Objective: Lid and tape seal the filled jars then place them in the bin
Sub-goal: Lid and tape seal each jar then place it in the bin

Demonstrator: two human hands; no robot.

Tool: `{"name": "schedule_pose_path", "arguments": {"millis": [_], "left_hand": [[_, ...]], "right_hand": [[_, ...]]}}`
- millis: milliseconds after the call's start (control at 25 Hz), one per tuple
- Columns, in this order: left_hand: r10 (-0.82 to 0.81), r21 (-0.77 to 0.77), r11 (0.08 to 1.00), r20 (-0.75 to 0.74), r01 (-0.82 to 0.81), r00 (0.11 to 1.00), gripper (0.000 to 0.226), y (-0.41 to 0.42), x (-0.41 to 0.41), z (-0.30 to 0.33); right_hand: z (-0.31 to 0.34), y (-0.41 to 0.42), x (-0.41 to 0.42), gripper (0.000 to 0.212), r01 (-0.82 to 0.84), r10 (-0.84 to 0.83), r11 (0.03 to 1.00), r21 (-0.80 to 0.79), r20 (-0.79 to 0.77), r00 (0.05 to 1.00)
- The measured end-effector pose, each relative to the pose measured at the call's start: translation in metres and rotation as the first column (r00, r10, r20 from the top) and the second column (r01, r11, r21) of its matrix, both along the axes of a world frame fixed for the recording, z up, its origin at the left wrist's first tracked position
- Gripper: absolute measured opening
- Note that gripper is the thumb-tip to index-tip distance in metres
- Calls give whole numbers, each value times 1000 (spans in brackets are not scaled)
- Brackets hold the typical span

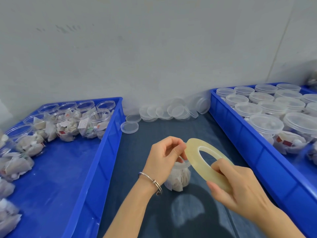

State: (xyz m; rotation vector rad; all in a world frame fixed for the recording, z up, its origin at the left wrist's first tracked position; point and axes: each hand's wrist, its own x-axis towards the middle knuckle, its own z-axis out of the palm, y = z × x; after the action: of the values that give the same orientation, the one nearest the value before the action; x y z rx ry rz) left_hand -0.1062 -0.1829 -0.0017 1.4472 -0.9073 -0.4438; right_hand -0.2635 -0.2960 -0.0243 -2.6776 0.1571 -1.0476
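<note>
- Jar point(178, 177) on worktop point(171, 134): top & lid mostly behind left hand point(163, 160) and tape roll point(205, 160); can't tell if lid's fully seated.
- Tape end: too thin/clear to see where left fingers point(178, 148) pinch it.
- Left bin point(109, 134): cut off at left & bottom edges; nearest jars blurred.
- Right bin point(257, 146): runs off right edge.
- Labels on sachets unreadable.

one view only, from a wide-angle camera on the person's head, looking forward and down over the dark blue table point(202, 127) toward the grey wall point(154, 48) behind its far edge. it sits close: both forearms enter from the near edge, and the blue bins point(109, 143) along the left and right edges run out of frame.
</note>
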Motion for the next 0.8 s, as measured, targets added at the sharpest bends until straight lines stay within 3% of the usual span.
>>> {"name": "schedule_pose_path", "arguments": {"millis": [200,360,440,600,800], "left_hand": [[-68,-53,997,-71,65,995,15,6,-10,-1],[-64,-61,997,-130,56,989,40,11,-7,-3],[-22,-4,1000,-50,21,999,53,11,-5,-2],[26,-21,999,-1,-26,1000,8,13,-4,3],[198,-61,980,308,-188,931,21,20,-12,3]], "right_hand": [[0,-4,0,35,102,-103,995,-14,-10,995],[-2,-2,1,35,83,-84,995,-53,-14,996],[-2,-1,0,34,76,-77,995,-59,-12,997],[0,0,-6,35,73,-76,991,-115,-23,997],[11,2,-8,33,185,-202,963,-194,-71,977]]}}
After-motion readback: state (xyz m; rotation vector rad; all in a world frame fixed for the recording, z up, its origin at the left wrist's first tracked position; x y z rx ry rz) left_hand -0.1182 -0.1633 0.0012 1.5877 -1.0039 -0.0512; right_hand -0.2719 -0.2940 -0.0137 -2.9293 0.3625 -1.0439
